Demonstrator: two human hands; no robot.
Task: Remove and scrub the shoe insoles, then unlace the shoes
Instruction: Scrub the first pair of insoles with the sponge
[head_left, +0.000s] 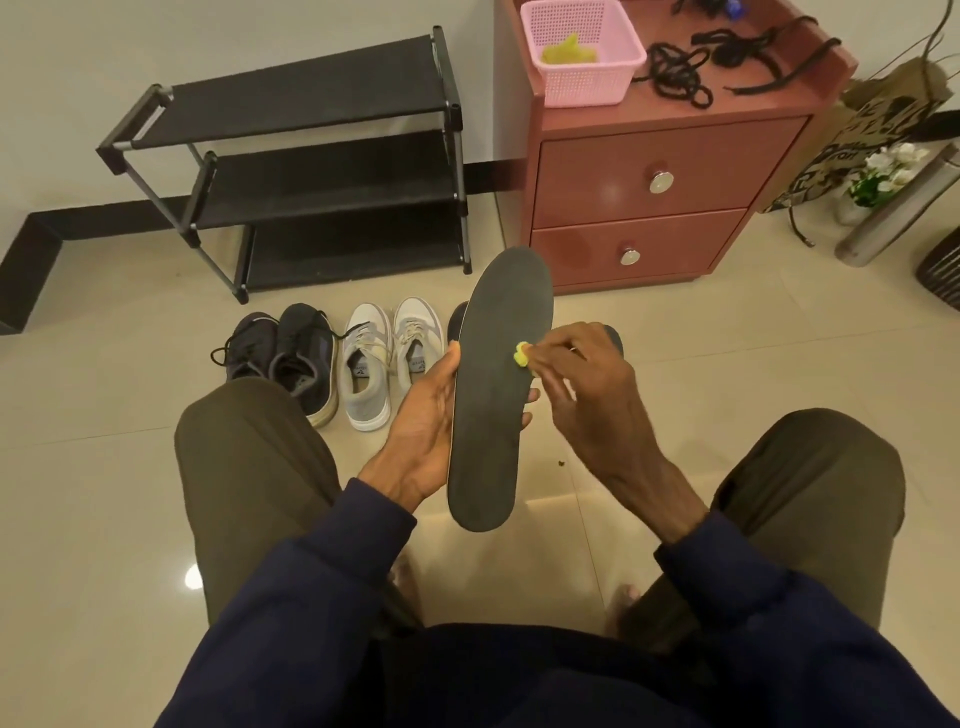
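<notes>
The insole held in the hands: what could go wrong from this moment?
1. The left hand grips the insole only at its middle, so scrubbing pressure may bend it or push it loose.
2. The right hand pinches the small yellow scrubber with its fingertips only; it could slip out and fall to the floor.

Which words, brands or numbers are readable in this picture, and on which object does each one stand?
No text reads with certainty.
Paper bag: large dark letters, tilted and partly hidden; unreadable.
Light shoes: small dark labels inside the heels, too small to read.
Black insole and yellow sponge: no print visible.
</notes>
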